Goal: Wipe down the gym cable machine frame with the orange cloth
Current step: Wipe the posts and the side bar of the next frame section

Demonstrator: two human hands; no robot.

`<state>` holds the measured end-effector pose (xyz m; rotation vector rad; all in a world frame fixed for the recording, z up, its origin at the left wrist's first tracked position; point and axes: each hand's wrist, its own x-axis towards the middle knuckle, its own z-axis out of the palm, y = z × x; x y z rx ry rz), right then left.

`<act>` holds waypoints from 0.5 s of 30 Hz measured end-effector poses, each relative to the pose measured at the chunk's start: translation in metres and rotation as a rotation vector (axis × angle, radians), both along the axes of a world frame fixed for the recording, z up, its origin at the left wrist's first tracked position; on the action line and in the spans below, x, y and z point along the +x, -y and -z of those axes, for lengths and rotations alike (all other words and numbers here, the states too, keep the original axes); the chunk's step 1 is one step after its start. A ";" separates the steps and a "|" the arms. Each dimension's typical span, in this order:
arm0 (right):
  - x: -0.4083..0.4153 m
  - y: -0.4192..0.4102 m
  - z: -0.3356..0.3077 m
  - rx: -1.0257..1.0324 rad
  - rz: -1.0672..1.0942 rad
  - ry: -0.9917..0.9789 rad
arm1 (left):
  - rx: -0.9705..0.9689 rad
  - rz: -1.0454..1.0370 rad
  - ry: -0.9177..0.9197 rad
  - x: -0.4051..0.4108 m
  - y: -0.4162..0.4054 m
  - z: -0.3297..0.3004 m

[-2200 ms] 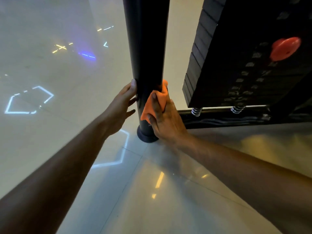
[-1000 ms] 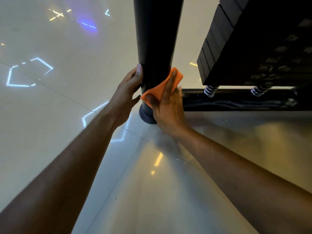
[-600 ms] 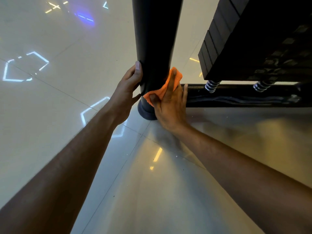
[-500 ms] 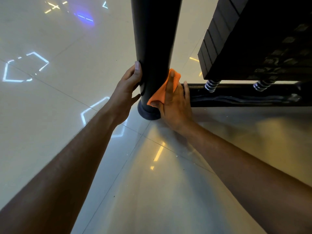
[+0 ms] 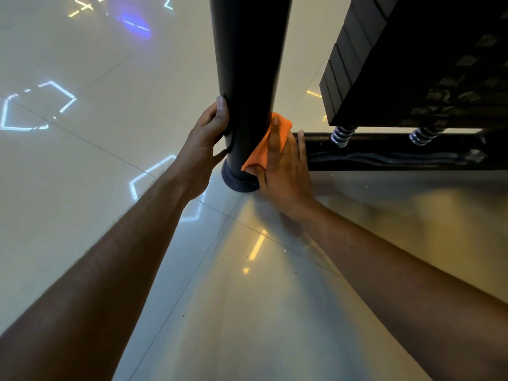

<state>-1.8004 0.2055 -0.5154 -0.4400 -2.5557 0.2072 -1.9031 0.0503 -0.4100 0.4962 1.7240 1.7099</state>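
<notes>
Right hand (image 5: 283, 166) is pressing the orange cloth (image 5: 270, 145) flat, fingers straight, against the right side of the black upright post (image 5: 247, 78), just above its round foot (image 5: 239, 181). Left hand (image 5: 204, 144) is cupping the post's left side, fingers curving behind it, bracing. Judgement: pressure is best kept even, with the cloth wrapping further round so the back gets covered. The base rail (image 5: 398, 151) and weight stack (image 5: 412, 64) are sitting to the right, on glossy floor tiles (image 5: 110, 166).

My right hand (image 5: 283, 171) presses cloth (image 5: 264, 149) flat to post (image 5: 248, 78), low by its foot. My left hand (image 5: 203, 149) curls round post opposite.
</notes>
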 end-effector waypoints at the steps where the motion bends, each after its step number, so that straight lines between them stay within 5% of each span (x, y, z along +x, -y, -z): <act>1: -0.001 0.005 -0.004 -0.074 0.009 -0.012 | -0.003 0.001 0.000 0.000 0.000 0.000; 4: -0.008 0.023 -0.015 -0.360 0.077 -0.052 | -0.010 -0.004 0.003 0.000 0.000 0.000; 7: -0.003 0.015 -0.025 -0.436 0.033 -0.036 | -0.013 -0.002 -0.006 0.004 -0.002 -0.002; 15: 0.037 -0.026 -0.048 -0.105 -0.027 0.030 | -0.019 -0.020 0.026 0.009 0.000 0.019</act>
